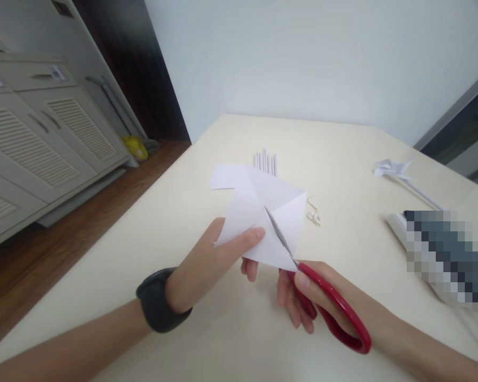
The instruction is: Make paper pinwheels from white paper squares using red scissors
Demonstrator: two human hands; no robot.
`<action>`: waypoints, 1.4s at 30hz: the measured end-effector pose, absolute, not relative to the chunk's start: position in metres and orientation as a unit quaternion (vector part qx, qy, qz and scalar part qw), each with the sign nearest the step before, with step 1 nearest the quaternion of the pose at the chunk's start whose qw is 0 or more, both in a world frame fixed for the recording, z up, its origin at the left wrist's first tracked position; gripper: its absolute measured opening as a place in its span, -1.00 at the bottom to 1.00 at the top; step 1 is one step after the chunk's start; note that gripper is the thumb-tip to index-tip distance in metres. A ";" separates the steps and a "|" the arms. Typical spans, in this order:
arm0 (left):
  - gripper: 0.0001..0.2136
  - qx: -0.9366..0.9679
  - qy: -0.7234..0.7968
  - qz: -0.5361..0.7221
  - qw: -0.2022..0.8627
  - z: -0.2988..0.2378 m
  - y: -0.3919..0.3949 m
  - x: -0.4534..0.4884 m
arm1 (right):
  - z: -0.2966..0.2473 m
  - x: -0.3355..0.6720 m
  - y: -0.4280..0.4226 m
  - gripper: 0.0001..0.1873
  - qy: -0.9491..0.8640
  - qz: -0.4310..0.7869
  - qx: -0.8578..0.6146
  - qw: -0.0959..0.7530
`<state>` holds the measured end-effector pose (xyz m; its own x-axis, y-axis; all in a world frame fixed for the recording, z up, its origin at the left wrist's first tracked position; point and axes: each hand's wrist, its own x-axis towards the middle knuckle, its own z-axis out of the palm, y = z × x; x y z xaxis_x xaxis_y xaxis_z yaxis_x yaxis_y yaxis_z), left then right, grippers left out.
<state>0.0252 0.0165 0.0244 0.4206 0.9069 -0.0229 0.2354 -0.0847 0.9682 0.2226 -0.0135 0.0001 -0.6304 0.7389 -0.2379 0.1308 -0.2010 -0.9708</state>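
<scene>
My left hand [219, 254] pinches the lower left edge of a folded white paper sheet [263, 212], holding it above the cream table [342, 159]. A black band is on that wrist. My right hand [310, 297] grips red-handled scissors [326, 307], fingers through the loops. The scissor blades lie along a crease of the paper, pointing up and left into the sheet from its lower corner.
A row of small white paper rolls [265, 161] lies beyond the sheet. Small white bits [314, 215] lie to its right. A white paper pinwheel on a stick [398, 172] lies at the far right, above a blurred-out object [446, 254]. Grey cabinets [35, 143] stand at left.
</scene>
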 end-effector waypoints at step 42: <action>-0.57 0.675 0.437 0.285 0.522 0.028 0.016 0.026 | -0.001 0.223 -0.015 -0.50 -0.607 0.677 -0.353 0.218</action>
